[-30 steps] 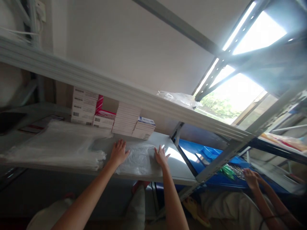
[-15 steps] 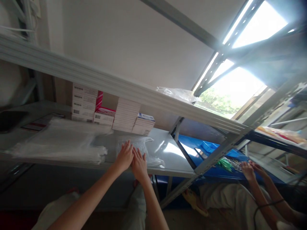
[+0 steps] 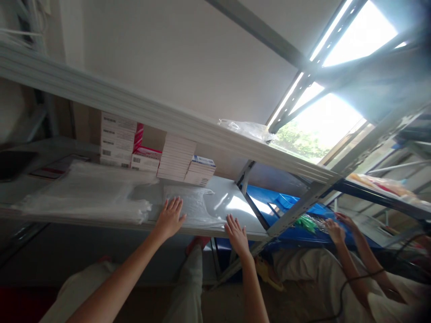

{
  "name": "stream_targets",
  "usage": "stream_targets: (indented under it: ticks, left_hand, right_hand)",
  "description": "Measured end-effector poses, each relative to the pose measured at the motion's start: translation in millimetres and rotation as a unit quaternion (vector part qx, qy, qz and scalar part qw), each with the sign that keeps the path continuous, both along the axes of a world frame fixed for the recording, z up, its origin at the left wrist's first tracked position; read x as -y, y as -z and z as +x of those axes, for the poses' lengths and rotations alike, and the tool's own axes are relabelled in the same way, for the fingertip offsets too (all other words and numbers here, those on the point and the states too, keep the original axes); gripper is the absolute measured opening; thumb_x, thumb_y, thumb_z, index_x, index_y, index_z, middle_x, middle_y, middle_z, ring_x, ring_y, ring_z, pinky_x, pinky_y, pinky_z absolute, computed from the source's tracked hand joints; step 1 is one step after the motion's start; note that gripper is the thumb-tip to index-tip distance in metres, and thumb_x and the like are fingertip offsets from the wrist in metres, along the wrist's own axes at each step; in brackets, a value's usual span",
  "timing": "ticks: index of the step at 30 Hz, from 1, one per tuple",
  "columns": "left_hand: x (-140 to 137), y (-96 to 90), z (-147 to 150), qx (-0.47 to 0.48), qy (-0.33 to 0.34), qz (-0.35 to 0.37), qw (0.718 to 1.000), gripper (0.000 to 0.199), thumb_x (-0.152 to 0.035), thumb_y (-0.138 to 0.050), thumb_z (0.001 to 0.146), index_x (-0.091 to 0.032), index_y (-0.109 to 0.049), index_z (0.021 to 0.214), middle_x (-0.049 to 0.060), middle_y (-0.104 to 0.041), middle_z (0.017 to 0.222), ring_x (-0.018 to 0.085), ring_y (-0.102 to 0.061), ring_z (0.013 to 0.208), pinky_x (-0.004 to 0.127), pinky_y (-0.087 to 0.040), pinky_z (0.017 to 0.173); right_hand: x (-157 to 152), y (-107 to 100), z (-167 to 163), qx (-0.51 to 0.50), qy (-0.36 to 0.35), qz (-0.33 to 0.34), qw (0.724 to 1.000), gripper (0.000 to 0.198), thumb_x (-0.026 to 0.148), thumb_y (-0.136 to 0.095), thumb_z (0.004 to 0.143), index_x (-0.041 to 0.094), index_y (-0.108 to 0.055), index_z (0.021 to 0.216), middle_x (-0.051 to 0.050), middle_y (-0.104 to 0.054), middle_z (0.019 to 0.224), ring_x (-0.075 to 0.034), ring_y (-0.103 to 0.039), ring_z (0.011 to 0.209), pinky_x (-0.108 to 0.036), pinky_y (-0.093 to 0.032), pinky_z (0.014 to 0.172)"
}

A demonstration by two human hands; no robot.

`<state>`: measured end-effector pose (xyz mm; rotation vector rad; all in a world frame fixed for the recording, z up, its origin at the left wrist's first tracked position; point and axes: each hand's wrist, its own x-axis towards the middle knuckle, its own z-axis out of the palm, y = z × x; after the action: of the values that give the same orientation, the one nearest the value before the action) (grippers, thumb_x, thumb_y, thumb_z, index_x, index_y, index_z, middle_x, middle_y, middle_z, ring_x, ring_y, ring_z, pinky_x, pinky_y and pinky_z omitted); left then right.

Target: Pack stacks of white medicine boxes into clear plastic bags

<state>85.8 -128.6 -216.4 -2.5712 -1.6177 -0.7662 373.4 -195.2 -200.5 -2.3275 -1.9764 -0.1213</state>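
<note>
My left hand (image 3: pixel 169 217) lies flat, fingers spread, on the left part of a clear plastic bag (image 3: pixel 193 205) spread on the grey shelf (image 3: pixel 235 204). My right hand (image 3: pixel 237 234) is open with fingers apart at the shelf's front edge, at the bag's right corner. Whether it touches the bag is unclear. Just left of the left hand lies a stack of clear plastic bags (image 3: pixel 87 193).
Stacked white and red boxes (image 3: pixel 151 154) stand at the back of the shelf. Another plastic bag (image 3: pixel 247 128) rests on the upper shelf. To the right, another person's hands (image 3: pixel 332 226) work over a blue tray (image 3: pixel 292 211) behind a slanted metal post.
Both hands were together on the bag half a second ago. The right hand has since slid right and toward the shelf's front edge, and the bag lies flatter and wider.
</note>
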Motion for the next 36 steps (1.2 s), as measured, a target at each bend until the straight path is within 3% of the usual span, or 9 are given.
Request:
stream_targets:
  ticks: [3, 6, 11, 15, 18, 21, 27, 32, 36]
  left_hand:
    - [7.0, -5.7, -2.9, 0.001, 0.025, 0.03, 0.999, 0.064, -0.048, -0.037, 0.094, -0.011, -0.033, 0.146, 0.018, -0.031, 0.151, 0.031, -0.025, 0.142, 0.055, -0.017, 0.114]
    - [20.9, -11.3, -12.4, -0.01, 0.093, 0.103, 0.99, 0.064, -0.051, -0.036, 0.095, -0.014, -0.029, 0.147, 0.014, -0.027, 0.154, 0.029, -0.022, 0.143, 0.057, -0.009, 0.116]
    - [46.1, -3.5, -34.1, -0.071, 0.118, 0.143, 0.98, 0.05, -0.031, -0.04, 0.097, -0.014, -0.037, 0.143, 0.013, -0.036, 0.15, 0.027, -0.028, 0.14, 0.051, -0.017, 0.116]
    - [54.5, -5.3, -42.8, -0.105, 0.106, 0.095, 0.984, 0.044, -0.008, -0.038, 0.092, -0.014, -0.049, 0.134, 0.011, -0.049, 0.141, 0.026, -0.045, 0.13, 0.043, -0.034, 0.107]
    - [54.7, -27.7, -41.4, -0.126, 0.126, 0.073, 0.981, 0.035, -0.006, -0.04, 0.091, -0.014, -0.06, 0.119, 0.012, -0.063, 0.122, 0.024, -0.058, 0.112, 0.038, -0.043, 0.094]
    - [48.7, -59.6, -39.0, -0.166, 0.133, 0.088, 0.973, 0.024, -0.007, -0.044, 0.091, -0.012, -0.066, 0.1, 0.011, -0.068, 0.1, 0.025, -0.062, 0.097, 0.037, -0.047, 0.084]
    - [22.4, -100.8, -54.1, -0.202, 0.081, 0.114, 0.969, 0.019, -0.008, -0.048, 0.09, -0.011, -0.067, 0.091, 0.013, -0.066, 0.097, 0.025, -0.062, 0.095, 0.035, -0.05, 0.075]
    - [9.8, -126.9, -93.7, -0.211, 0.03, 0.114, 0.97, 0.024, -0.005, -0.048, 0.088, -0.01, -0.064, 0.105, 0.015, -0.063, 0.107, 0.02, -0.068, 0.074, 0.031, -0.052, 0.063]
    - [1.6, -153.4, -152.6, -0.172, 0.037, 0.168, 0.97, 0.032, -0.002, -0.048, 0.086, -0.013, -0.06, 0.114, 0.013, -0.062, 0.113, 0.019, -0.069, 0.082, 0.029, -0.055, 0.071]
  right_hand:
    - [2.9, 6.0, 6.3, -0.001, 0.02, 0.024, 1.0, 0.052, 0.036, -0.018, 0.099, 0.026, -0.021, 0.15, -0.004, -0.025, 0.155, -0.023, -0.021, 0.144, -0.057, -0.022, 0.111]
    - [6.0, 10.6, -8.7, -0.008, 0.004, 0.094, 0.996, 0.055, 0.04, -0.015, 0.099, 0.025, -0.011, 0.152, -0.007, -0.024, 0.155, -0.025, -0.02, 0.144, -0.063, -0.022, 0.108]
    - [9.9, 6.9, -43.6, 0.052, -0.195, 0.137, 0.97, 0.062, 0.047, -0.034, 0.095, 0.026, -0.019, 0.151, -0.007, -0.03, 0.154, -0.025, -0.021, 0.143, -0.061, -0.011, 0.113]
    - [3.9, 2.2, -55.8, 0.064, -0.274, 0.137, 0.95, 0.06, 0.043, -0.046, 0.092, 0.023, -0.033, 0.147, -0.01, -0.045, 0.144, -0.025, -0.04, 0.133, -0.048, -0.027, 0.11]
    - [2.3, 3.2, -52.3, 0.057, -0.274, 0.144, 0.949, 0.046, 0.038, -0.044, 0.094, 0.024, -0.05, 0.137, -0.011, -0.059, 0.128, -0.024, -0.055, 0.114, -0.038, -0.044, 0.093]
    - [8.3, 5.9, -42.3, 0.054, -0.27, 0.167, 0.947, 0.038, 0.033, -0.037, 0.096, 0.027, -0.063, 0.123, -0.012, -0.066, 0.11, -0.023, -0.062, 0.099, -0.035, -0.047, 0.082]
    - [13.0, 6.3, -45.3, 0.02, -0.267, 0.275, 0.923, 0.035, 0.033, -0.037, 0.097, 0.025, -0.068, 0.111, -0.009, -0.069, 0.102, -0.021, -0.065, 0.091, -0.033, -0.048, 0.075]
    - [-9.4, -14.3, -100.2, -0.08, -0.265, 0.365, 0.889, 0.03, 0.033, -0.042, 0.095, 0.02, -0.068, 0.102, -0.009, -0.067, 0.108, -0.023, -0.06, 0.099, -0.037, -0.047, 0.084]
    - [-29.3, -33.8, -167.3, -0.148, -0.283, 0.421, 0.849, 0.027, 0.024, -0.041, 0.094, 0.019, -0.066, 0.101, -0.01, -0.062, 0.12, -0.024, -0.053, 0.112, -0.042, -0.043, 0.094]
